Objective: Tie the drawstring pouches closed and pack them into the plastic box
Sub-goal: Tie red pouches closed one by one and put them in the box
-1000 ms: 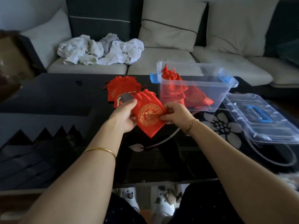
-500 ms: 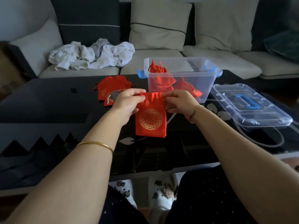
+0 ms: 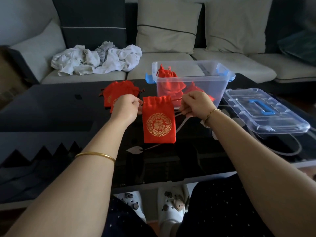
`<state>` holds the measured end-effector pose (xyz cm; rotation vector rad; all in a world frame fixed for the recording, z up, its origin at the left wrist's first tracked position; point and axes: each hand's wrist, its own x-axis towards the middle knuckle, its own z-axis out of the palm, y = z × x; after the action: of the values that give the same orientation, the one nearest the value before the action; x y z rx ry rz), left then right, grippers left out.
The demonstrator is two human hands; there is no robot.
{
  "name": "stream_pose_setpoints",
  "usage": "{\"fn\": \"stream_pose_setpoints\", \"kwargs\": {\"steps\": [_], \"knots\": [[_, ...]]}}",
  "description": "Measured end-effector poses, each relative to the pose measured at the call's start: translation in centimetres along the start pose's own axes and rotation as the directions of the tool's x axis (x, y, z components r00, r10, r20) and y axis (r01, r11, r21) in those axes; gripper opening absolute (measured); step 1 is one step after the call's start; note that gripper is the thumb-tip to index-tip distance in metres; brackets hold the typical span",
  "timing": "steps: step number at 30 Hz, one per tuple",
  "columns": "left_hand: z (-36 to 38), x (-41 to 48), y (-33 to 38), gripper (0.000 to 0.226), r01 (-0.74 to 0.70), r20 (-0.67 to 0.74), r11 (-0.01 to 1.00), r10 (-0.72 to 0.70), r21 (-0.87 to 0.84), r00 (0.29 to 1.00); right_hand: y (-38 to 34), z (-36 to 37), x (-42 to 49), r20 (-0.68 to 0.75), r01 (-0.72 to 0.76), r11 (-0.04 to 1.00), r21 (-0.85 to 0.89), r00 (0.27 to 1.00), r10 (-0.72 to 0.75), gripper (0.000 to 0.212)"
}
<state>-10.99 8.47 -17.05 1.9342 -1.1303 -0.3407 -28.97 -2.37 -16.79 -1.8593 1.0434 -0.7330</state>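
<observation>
A red drawstring pouch (image 3: 159, 120) with a gold round emblem hangs upright between my hands above the black table. My left hand (image 3: 127, 108) pinches the drawstring at the pouch's left top corner. My right hand (image 3: 196, 104) grips the drawstring on the right, a thin red cord stretched from the gathered mouth to my fingers. A clear plastic box (image 3: 191, 82) with blue latches stands just behind, holding a few tied red pouches (image 3: 166, 77). A small pile of loose red pouches (image 3: 118, 92) lies on the table behind my left hand.
The box's clear lid (image 3: 263, 113) with a blue handle lies on the table at the right. The black glass table (image 3: 51, 108) has a flower pattern. A sofa behind carries crumpled white cloth (image 3: 95, 59) and cushions. My knees and white shoes show below the table edge.
My hands have moved apart along the pouch's top, pulling the drawstrings outward. The pouch's mouth is now gathered narrower, and the pouch hangs straight instead of tilted.
</observation>
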Motion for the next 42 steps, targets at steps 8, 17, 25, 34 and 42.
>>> {"fn": "stream_pose_setpoints", "kwargs": {"steps": [8, 17, 25, 34, 42], "knots": [[-1.3, -0.4, -0.2, 0.021, -0.016, -0.073, 0.988, 0.027, 0.15, 0.997, -0.1, -0.3, 0.2, 0.035, -0.275, 0.818, 0.506, 0.953, 0.3, 0.03], [-1.5, 0.1, 2.1, 0.027, 0.338, 0.141, 0.565, -0.362, -0.753, 0.921, 0.3, -0.8, 0.8, 0.095, -0.433, 0.432, 0.791, 0.784, 0.613, 0.037], [-0.3, -0.6, 5.2, 0.019, 0.261, 0.266, 0.354, -0.035, -0.898, 0.963, -1.6, 0.9, 0.9, 0.051, -0.268, 0.535, 0.801, 0.921, 0.386, 0.031], [0.8, -1.3, 4.8, 0.014, 0.18, 0.354, 0.843, 0.013, -0.506, 0.935, -6.3, 2.8, -1.1, -0.121, 0.081, 0.872, 0.483, 0.992, -0.026, 0.029], [0.7, -0.8, 4.3, 0.019, 0.251, 0.32, 0.766, -0.062, -0.592, 0.945, -5.3, 2.8, -0.9, 0.093, -0.124, 0.95, 0.287, 0.99, 0.102, 0.037]]}}
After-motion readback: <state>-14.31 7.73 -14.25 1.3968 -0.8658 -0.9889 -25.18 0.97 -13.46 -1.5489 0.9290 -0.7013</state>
